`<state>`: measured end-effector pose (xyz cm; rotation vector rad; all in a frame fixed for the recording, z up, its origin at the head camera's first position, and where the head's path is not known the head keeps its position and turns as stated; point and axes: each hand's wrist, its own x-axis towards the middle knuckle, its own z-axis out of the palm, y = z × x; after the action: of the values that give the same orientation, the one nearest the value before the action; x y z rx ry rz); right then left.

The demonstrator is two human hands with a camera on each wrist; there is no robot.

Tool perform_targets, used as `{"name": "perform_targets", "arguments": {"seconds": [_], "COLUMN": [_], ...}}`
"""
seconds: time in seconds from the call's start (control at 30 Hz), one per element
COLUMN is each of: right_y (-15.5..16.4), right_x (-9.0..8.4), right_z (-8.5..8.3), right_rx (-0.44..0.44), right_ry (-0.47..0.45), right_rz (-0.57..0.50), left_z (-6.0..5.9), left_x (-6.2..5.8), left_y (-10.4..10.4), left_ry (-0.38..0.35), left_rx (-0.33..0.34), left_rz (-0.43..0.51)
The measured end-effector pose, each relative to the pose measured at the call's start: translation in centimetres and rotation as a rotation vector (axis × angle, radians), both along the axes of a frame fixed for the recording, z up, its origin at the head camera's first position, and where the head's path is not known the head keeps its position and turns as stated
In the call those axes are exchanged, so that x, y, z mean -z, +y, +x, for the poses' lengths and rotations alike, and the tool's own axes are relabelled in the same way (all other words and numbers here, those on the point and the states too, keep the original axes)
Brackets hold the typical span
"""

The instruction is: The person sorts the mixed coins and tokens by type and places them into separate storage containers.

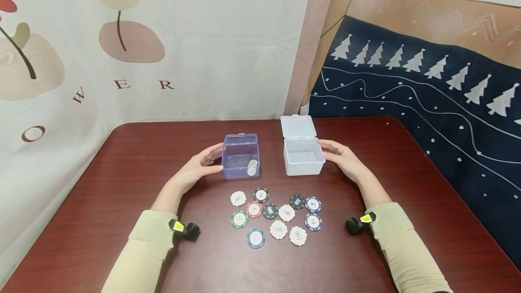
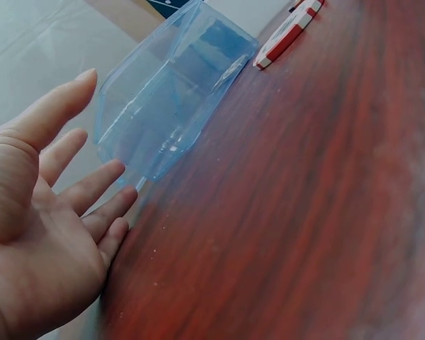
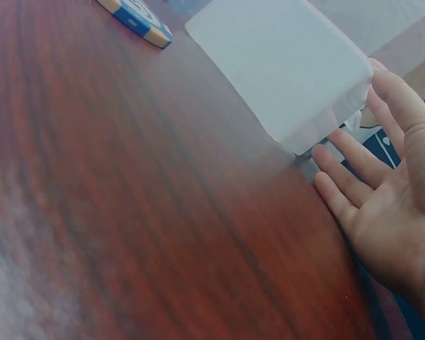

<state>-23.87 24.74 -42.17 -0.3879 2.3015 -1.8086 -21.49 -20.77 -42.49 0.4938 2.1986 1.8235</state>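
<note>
Left hand resting beside blue box, right hand lying beside open white box, poker chips lying scattered on red-brown desk

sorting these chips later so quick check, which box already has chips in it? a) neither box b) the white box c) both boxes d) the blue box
d: the head view shows two pale chips lying inside the blue box, while the open white box looks empty.

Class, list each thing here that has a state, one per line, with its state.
Blue box: lid open, two chips inside.
White box: lid open, looks empty.
Poker chips: flat, loose on the table.
Left hand: open beside the blue box.
Right hand: open beside the white box.
</note>
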Motion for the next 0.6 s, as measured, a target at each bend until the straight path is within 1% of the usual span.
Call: {"name": "perform_targets", "arguments": {"seconds": [0.13,0.27,0.37,0.47,0.6], "right_y": [0.1,0.0,0.0,0.0,0.0], "right_x": [0.0,0.2,0.2,0.2,0.2], "right_z": [0.0,-0.2,-0.2,-0.1,-0.1], "right_rx": [0.001,-0.004,-0.007,-0.005,-0.005], "right_ry": [0.001,-0.004,-0.011,-0.018,-0.021], "right_rz": [-0.006,-0.018,-0.018,-0.018,-0.026], "left_z": [0.1,0.3,0.4,0.7,1.3], "left_x": [-0.4,-0.9,-1.3,-1.8,-2.4], "left_y": [-0.2,-0.4,-0.2,0.1,0.6], "left_ry": [0.015,0.06,0.104,0.14,0.189], "left_rx": [0.005,-0.017,-0.059,-0.118,-0.195], "left_rz": [0.021,0.007,-0.019,-0.03,-0.019]}}
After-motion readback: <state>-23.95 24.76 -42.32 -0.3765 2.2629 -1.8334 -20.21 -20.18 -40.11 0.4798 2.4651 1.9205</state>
